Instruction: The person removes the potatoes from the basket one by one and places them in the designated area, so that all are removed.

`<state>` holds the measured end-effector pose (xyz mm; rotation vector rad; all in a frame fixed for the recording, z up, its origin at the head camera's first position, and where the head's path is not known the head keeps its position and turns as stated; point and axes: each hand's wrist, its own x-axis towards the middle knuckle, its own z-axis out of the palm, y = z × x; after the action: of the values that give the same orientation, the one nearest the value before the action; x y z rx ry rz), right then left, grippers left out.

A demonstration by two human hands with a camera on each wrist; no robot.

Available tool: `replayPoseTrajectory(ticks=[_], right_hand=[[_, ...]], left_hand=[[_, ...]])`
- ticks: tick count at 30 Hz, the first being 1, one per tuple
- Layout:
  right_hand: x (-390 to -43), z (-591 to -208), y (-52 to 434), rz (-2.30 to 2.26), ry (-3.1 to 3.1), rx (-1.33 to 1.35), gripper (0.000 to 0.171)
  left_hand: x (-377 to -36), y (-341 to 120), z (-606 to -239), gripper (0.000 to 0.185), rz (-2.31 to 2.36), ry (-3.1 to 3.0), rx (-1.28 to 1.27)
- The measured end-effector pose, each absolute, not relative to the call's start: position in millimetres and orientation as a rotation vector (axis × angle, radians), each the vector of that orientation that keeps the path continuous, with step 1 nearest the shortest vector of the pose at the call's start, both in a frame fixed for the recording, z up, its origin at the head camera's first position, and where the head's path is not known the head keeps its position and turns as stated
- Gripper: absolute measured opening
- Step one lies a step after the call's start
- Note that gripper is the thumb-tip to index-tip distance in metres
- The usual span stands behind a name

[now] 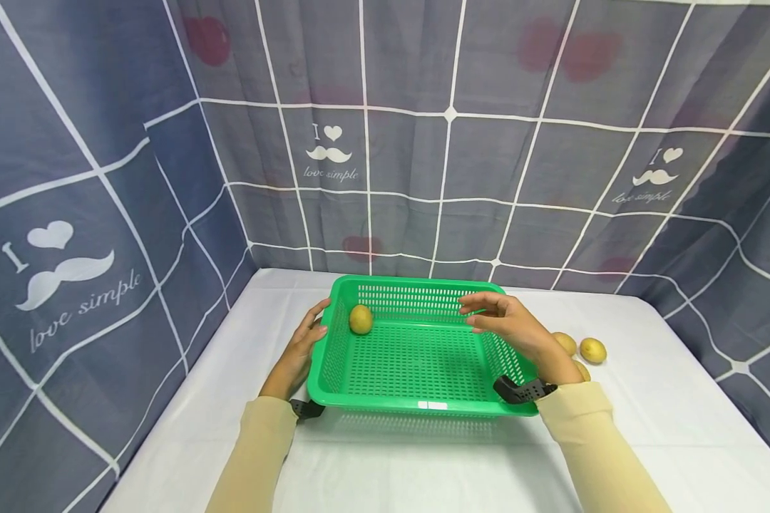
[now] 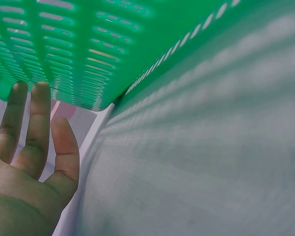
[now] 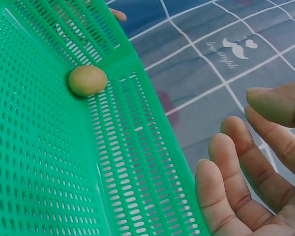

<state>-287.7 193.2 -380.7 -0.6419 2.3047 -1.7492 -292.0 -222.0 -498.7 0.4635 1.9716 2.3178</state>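
Note:
A green perforated plastic basket (image 1: pixel 417 363) stands on the white-covered table. One small yellow-brown potato (image 1: pixel 361 319) lies inside it, in the far left corner; the same potato (image 3: pixel 88 80) shows in the right wrist view. My left hand (image 1: pixel 297 356) is at the basket's left side, its thumb and index finger at the rim. In the left wrist view, the straight fingers (image 2: pixel 39 128) reach up to the basket's outer wall. Over the basket's right part hovers my right hand (image 1: pixel 516 328), fingers loosely bent, holding nothing. More potatoes (image 1: pixel 593 350) lie beside the right wrist, partly hidden by it.
The white cloth (image 1: pixel 667 406) covers the table around the basket. Behind the table and along both sides hangs a grey-blue checked curtain (image 1: pixel 411 164) with white lines and printed lettering. Black straps (image 1: pixel 520 390) sit at the wrists, by the beige sleeves.

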Motion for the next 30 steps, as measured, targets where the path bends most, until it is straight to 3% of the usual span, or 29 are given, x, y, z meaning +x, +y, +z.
replayPoseTrajectory(ticks=[30], right_hand=[[-316.4,-383.3,139.6,-1.744,2.267,-0.576,0.045]], left_hand=[[-291.6,-221.4,-498.8,0.070,2.355,1.925,0.460]])
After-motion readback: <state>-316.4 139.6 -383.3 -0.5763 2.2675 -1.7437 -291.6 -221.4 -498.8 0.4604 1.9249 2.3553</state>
